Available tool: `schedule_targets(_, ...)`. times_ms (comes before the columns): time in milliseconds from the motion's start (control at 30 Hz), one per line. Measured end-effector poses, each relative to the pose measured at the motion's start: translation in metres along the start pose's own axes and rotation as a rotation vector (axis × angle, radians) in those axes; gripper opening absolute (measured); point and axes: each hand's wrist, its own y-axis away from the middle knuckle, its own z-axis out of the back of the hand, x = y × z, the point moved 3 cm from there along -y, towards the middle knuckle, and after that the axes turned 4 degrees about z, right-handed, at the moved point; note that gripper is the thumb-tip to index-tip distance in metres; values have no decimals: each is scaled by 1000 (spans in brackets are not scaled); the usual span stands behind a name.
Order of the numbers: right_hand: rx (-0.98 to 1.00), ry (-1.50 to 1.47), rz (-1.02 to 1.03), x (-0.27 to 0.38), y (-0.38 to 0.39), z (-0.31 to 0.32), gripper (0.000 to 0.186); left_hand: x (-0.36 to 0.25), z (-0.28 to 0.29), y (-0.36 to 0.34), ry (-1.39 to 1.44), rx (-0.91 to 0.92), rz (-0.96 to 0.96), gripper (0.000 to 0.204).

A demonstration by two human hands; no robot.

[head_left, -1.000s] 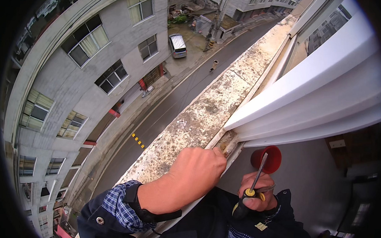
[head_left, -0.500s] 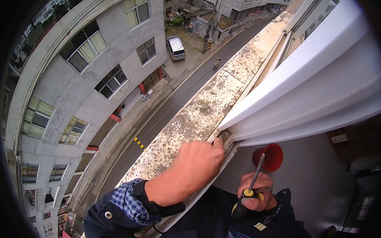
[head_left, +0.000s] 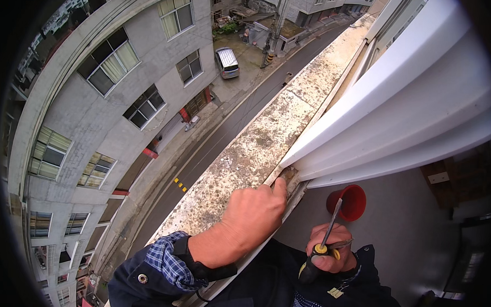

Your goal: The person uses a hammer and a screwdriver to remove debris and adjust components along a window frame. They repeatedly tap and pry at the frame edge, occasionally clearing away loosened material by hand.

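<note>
My left hand point(head_left: 250, 212) lies over the dirty window track point(head_left: 291, 179), just below the corner of the white window sashes point(head_left: 376, 125). Its fingers are curled and the index fingertip presses down at the track; anything beneath the fingers is hidden. My right hand point(head_left: 333, 244), held lower and to the right, is closed around a screwdriver point(head_left: 329, 227) with a black and yellow handle, its metal shaft pointing up. A second pointed metal piece point(head_left: 341, 244) sticks out sideways from the same fist; its kind is unclear.
Outside the track runs a stained stone ledge point(head_left: 262, 135), with a drop to a street point(head_left: 219, 133) far below. Across it stands a grey building point(head_left: 106, 111); a silver van point(head_left: 227, 62) is parked beyond. Indoors, a red bucket point(head_left: 354, 203) stands on the grey floor near my right hand.
My left hand has shifted slightly down and left, showing a little more of the track. The right hand keeps its hold on the screwdriver. A person on the street has moved farther up the road.
</note>
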Motion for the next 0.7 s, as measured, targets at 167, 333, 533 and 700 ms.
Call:
schedule_targets(167,-5,5,4,1,1,0,15,2,2,1,-3,-7,0,38)
schedule_targets(333,0,14,4,3,1,-1,15,3,5,4,21,-26,-4,43)
schedule_targets(533,-3,11,11,2,-1,-3,15,7,14,18,43,-83,-11,54)
schedule_targets(700,42,6,20,-2,-6,-7,15,16,27,42,39,-158,17,58)
